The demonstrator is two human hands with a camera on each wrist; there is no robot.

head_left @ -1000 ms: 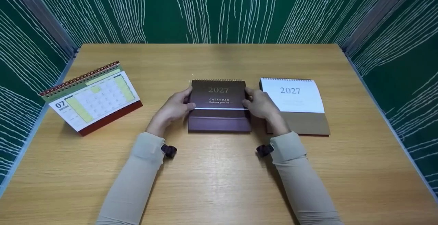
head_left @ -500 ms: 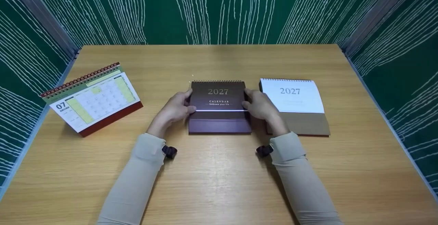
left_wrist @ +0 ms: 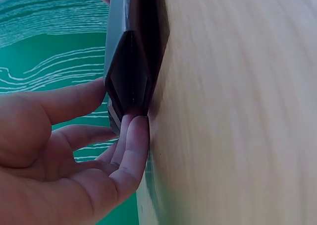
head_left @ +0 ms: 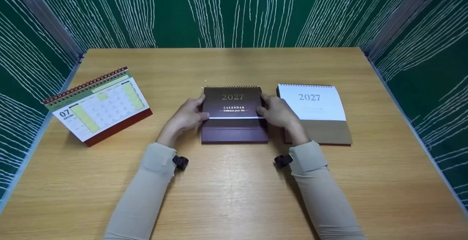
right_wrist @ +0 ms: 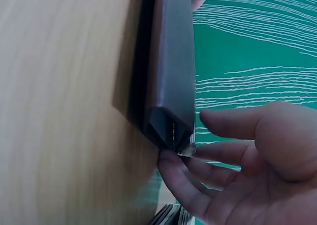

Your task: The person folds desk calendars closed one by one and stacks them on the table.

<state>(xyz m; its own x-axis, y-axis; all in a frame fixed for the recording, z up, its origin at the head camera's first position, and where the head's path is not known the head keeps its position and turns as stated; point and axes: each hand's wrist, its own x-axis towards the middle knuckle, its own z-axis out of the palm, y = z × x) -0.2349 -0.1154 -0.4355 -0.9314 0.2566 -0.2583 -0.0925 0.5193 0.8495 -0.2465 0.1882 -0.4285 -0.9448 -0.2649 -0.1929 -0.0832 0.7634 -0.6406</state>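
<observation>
A dark brown desk calendar (head_left: 234, 103) marked 2027, with a purple lower flap, lies low on the table in the middle of the head view. At its left side my left hand (head_left: 185, 115) holds the edge, thumb on the front. In the left wrist view, fingertips (left_wrist: 136, 128) reach into the calendar's folded side opening. My right hand (head_left: 279, 112) holds the opposite side, its fingers (right_wrist: 181, 173) against the folded end in the right wrist view. Just right of it is a white-paged 2027 desk calendar (head_left: 310, 103) on a brown base, partly behind my right hand.
A red-based desk calendar (head_left: 102, 105) open at 07 stands angled at the left of the wooden table (head_left: 226, 196). Green panels (head_left: 175, 13) with white streaks rise along the back and both sides.
The brown calendar has shifted very slightly towards me over the last second, staying between my hands. The other two calendars look unmoved.
</observation>
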